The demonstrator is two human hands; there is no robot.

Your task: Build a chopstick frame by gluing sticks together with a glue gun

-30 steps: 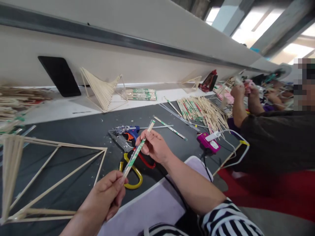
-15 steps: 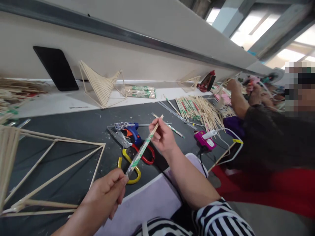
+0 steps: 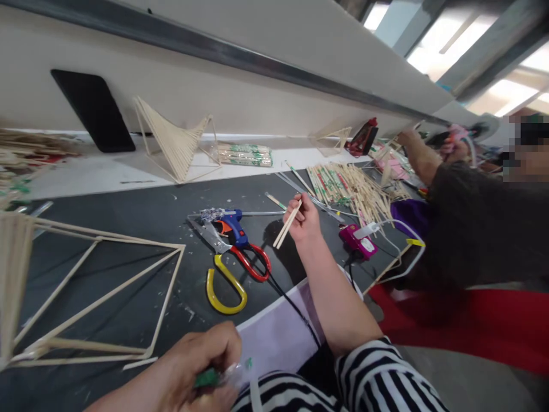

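Two bare wooden chopsticks [image 3: 286,228] are in my right hand [image 3: 305,217], pinched at their upper ends over the dark tabletop. My left hand [image 3: 206,360], low near my lap, is closed on a crumpled clear plastic wrapper [image 3: 231,375] with green print. Between the hands lie scissors [image 3: 229,286] with one yellow and one red handle. A blue glue gun [image 3: 234,226] rests against their blades. To the left stands a frame of glued sticks [image 3: 98,243]. Partly behind my right hand lies a wrapped pair of chopsticks [image 3: 274,200].
Loose and wrapped chopsticks [image 3: 347,186] are heaped at the right, near a magenta power adapter [image 3: 358,240] with cables. A curved stick model [image 3: 175,140], a chopstick bundle [image 3: 244,154] and a black phone [image 3: 94,111] are along the wall. A co-worker's arm [image 3: 418,154] reaches in at right.
The chopsticks have come out of their wrapper. My right hand has moved right and slightly up with them; my left hand has dropped toward my lap with the crumpled wrapper.
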